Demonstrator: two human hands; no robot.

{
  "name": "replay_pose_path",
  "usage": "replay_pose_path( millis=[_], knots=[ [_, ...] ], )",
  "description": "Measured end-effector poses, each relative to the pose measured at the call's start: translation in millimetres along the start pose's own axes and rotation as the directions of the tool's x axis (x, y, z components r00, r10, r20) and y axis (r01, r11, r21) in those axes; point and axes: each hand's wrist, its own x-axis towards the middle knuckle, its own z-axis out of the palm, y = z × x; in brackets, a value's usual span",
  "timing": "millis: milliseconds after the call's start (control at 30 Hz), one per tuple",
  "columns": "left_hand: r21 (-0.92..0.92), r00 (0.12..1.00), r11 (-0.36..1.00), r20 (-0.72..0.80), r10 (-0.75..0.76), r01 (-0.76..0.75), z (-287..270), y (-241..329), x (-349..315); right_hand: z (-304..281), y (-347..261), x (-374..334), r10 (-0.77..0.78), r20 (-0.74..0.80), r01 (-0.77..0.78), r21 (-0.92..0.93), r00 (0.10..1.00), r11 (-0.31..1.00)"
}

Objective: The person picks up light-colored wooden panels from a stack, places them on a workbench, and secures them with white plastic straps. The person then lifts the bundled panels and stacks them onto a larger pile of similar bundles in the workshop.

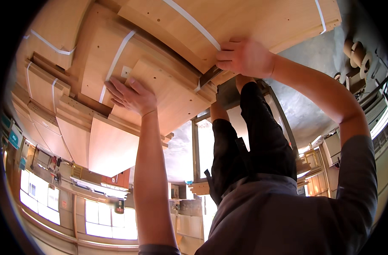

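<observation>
My left hand [132,95] lies with its fingers spread on a light wooden panel [160,91] in a strapped stack, its fingertips by a white strap [117,57]. A small pale label [126,71] sits just beyond them. To the right, my right hand [247,57] has its fingers bent on the near edge of another wooden panel bundle [249,21], at the end of a white strap [194,23]. Part of this hand is blurred, and what is beneath its fingers is hidden. The panels have small drilled holes.
More strapped wooden panels [43,85] are stacked at the left. A metal-framed stand [196,148] is beside my legs. Grey floor [306,91] shows to the right, with brown rolls [358,55] farther off. Windows [109,216] line the wall at the lower left.
</observation>
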Motion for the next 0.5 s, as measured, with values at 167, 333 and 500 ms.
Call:
replay_pose_path(
  millis=[167, 333, 500],
  knots=[
    [-0.02, 1.0, 1.0, 0.015, 0.004, -0.004, -1.0, -3.3, -0.5, 6.6, -10.5, 10.5, -0.05, -0.08, 0.054, 0.044, 0.996, 0.998],
    [-0.03, 1.0, 0.999, -0.002, 0.029, -0.029, 0.7, -5.1, 0.0, 10.3, -8.6, 11.4, -0.066, -0.1, 0.073, 0.072, 0.993, 0.995],
    [-0.023, 0.999, 0.999, 0.0, 0.033, -0.033, 1.3, -3.8, 1.5, 8.8, -8.1, 9.7, -0.072, -0.15, 0.084, 0.076, 0.986, 0.994]
  ],
)
